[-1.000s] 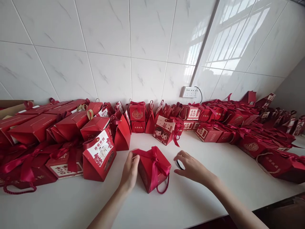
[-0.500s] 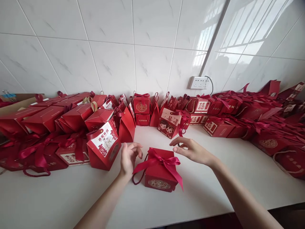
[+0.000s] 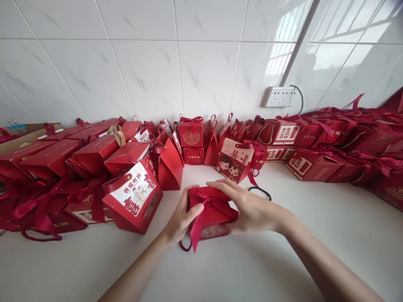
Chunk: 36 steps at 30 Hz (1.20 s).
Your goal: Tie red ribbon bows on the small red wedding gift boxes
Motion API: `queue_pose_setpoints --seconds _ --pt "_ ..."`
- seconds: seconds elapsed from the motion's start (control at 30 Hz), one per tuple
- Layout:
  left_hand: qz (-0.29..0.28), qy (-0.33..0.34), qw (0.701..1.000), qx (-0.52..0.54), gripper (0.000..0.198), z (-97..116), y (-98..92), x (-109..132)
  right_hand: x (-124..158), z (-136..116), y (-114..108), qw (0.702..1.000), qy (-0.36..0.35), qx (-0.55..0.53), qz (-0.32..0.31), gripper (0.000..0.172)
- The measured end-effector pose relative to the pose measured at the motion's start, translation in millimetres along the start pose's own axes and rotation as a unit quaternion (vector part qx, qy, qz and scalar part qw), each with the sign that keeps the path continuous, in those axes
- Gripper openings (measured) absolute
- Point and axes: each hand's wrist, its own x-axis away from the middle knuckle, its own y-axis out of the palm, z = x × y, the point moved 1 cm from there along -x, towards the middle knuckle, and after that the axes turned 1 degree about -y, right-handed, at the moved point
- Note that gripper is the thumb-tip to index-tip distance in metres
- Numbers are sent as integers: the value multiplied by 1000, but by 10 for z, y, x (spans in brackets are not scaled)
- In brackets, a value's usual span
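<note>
The left hand grips the red box, thumb on its ribbon, and the right hand clasps the opposite side, apparently to steady it. Beyond (packed close, perhaps to save space), other boxes line the white table toward the wall.

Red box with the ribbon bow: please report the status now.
Left hand, right hand: both gripping red box. Bow on top. Black loop behind right hand, apart from box.
</note>
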Motion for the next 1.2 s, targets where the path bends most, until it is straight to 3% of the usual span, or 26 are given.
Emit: queue_pose_setpoints --seconds 0.1,0.17,0.3,0.43,0.57,0.7,0.77,0.83,1.0,1.1,1.2 --pt "18 -10 1000 -15 57 19 -65 -14 -26 140 152 994 -65 -27 81 89" --pt "4 13 999 -37 54 18 -92 -13 12 187 244 991 -58 -30 114 94" --pt "-17 87 990 -109 50 29 -131 21 83 201 332 989 -67 -3 135 98" --pt "14 184 956 -227 58 75 -183 53 69 204 368 975 -136 49 169 95" --pt "56 238 936 -255 55 80 -197 55 45 227 398 972 -148 66 173 94" --pt "170 314 875 -326 34 87 -155 61 49 237 394 969 -152 87 177 92" --pt "193 350 837 -375 19 100 -122 66 50 239 385 966 -156 99 181 91" --pt "199 358 818 -404 7 110 -98 66 47 240 375 965 -155 107 182 90" --pt "202 330 825 -412 17 116 -90 53 50 220 349 972 -130 96 173 92" --pt "204 335 828 -402 17 120 -89 50 69 222 351 979 -107 38 169 97" --pt "204 325 836 -393 16 121 -87 53 77 246 370 981 -64 -23 179 90"
